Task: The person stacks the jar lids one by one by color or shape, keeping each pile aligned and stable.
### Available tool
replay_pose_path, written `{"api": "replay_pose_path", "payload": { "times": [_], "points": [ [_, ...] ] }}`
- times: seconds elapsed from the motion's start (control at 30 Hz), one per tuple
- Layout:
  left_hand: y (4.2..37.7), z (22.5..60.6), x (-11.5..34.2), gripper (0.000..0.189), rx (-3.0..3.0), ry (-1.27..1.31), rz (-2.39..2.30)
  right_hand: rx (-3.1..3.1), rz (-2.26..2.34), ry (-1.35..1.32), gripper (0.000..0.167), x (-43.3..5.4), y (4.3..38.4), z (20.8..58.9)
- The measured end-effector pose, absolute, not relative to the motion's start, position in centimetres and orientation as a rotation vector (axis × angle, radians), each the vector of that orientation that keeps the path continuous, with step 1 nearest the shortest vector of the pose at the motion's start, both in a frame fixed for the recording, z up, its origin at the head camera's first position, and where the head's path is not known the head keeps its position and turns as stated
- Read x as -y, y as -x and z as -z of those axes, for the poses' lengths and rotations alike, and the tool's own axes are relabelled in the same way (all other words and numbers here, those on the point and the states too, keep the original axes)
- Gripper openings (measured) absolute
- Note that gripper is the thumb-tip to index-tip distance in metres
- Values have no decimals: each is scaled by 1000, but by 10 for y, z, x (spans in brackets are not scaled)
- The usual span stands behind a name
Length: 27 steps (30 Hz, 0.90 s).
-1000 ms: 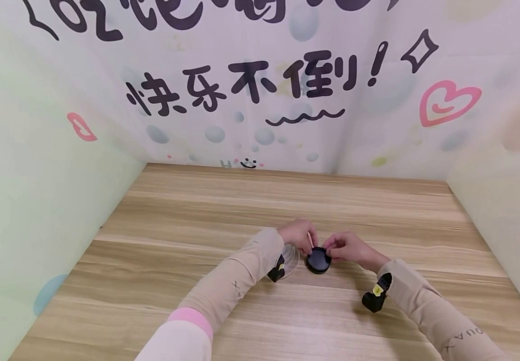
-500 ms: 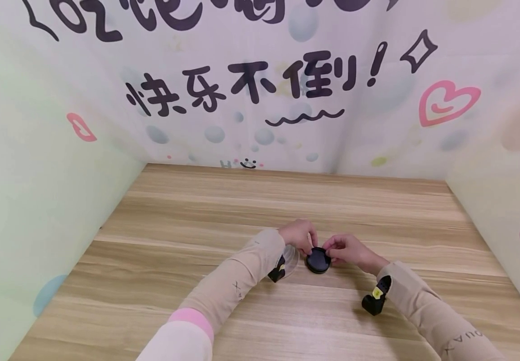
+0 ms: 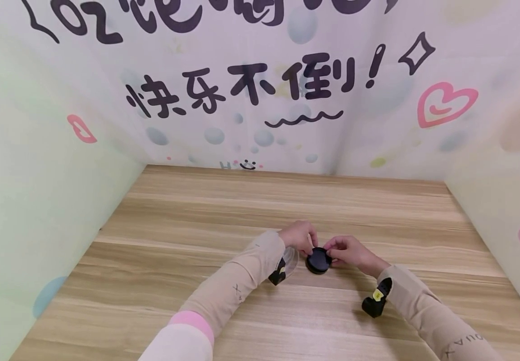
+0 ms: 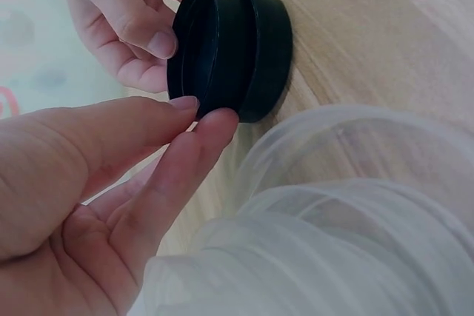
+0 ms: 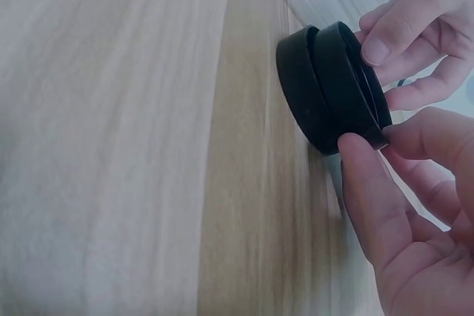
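Observation:
Two round black lids lie stacked on the wooden table, the upper lid (image 4: 224, 53) hollow side up on the lower lid (image 4: 272, 53). My left hand (image 3: 298, 235) pinches the upper lid's rim between thumb and fingertips at its far left side. Across from it, my right hand (image 3: 351, 250) pinches the same rim on the right. In the right wrist view the upper lid (image 5: 346, 86) sits slightly off-centre on the lower lid (image 5: 302, 90). Just left of the lids, partly hidden by my left wrist, is clear round plasticware (image 3: 292, 260), possibly stacked cups or tubs.
The wooden table (image 3: 188, 210) runs back to a white printed cloth wall (image 3: 251, 140), with pale side walls at left and right. A black wrist camera (image 3: 374, 301) hangs under the right sleeve, and another (image 3: 277, 273) under the left sleeve.

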State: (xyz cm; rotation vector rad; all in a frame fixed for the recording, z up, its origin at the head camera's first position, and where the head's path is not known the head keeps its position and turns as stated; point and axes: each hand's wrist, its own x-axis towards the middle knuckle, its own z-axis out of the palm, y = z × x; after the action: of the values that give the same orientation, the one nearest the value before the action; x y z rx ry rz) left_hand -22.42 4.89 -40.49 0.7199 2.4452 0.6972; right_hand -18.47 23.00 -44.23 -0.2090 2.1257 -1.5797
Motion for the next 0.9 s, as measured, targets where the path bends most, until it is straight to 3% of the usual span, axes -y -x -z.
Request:
{"api": "replay_pose_path", "payload": {
  "times": [0.9],
  "points": [
    [222,403,-47,17,-2390,-704,-715,-2146,1619,215,22,-223,179,443]
  ]
}}
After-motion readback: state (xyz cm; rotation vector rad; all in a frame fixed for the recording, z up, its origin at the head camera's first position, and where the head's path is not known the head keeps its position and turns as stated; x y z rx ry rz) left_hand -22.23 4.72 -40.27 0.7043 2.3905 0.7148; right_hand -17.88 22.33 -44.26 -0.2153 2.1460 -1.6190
